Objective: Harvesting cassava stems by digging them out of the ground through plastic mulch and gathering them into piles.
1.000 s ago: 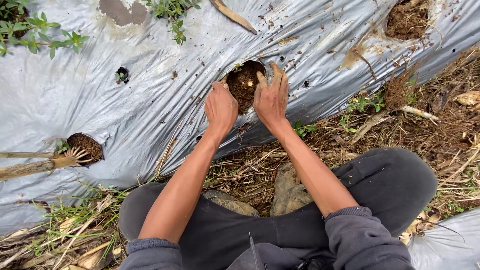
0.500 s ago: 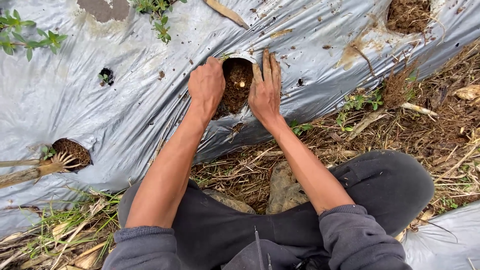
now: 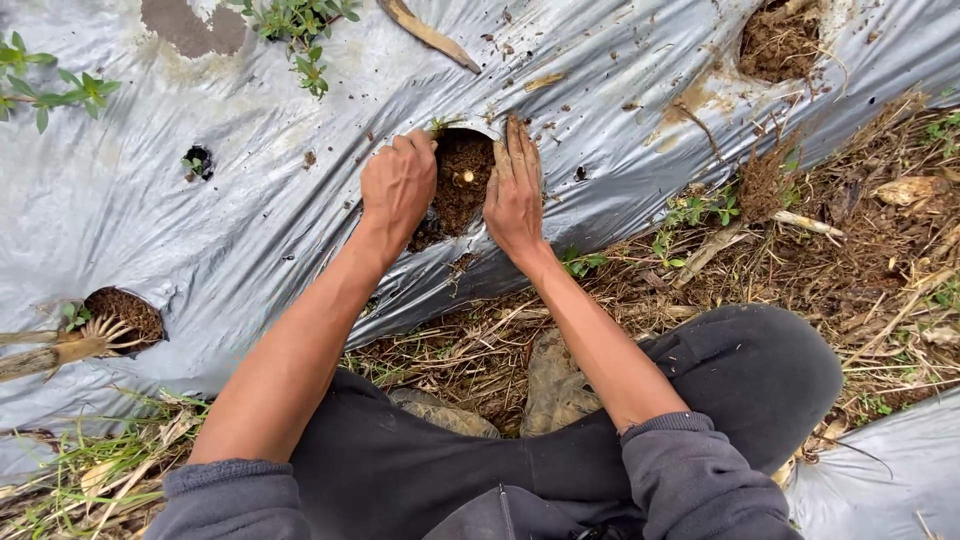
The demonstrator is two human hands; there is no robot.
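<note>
Down low, at 9 o'clock, a cut stalk (image 3: 60,352) in its own soil hole. Toward 12, the left hand (image 3: 398,187), curled into a loose fist, knuckles on the silver plastic mulch (image 3: 200,250) at the planting hole (image 3: 462,180). Just right of it, the right hand (image 3: 514,192), flat, fingers pressed together, soil-smeared. At 1 o'clock, 1 more soil hole (image 3: 780,40).

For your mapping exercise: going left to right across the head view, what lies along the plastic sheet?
Cut stalk in a hole → small hole → left hand → soil hole → right hand → far soil hole.
</note>
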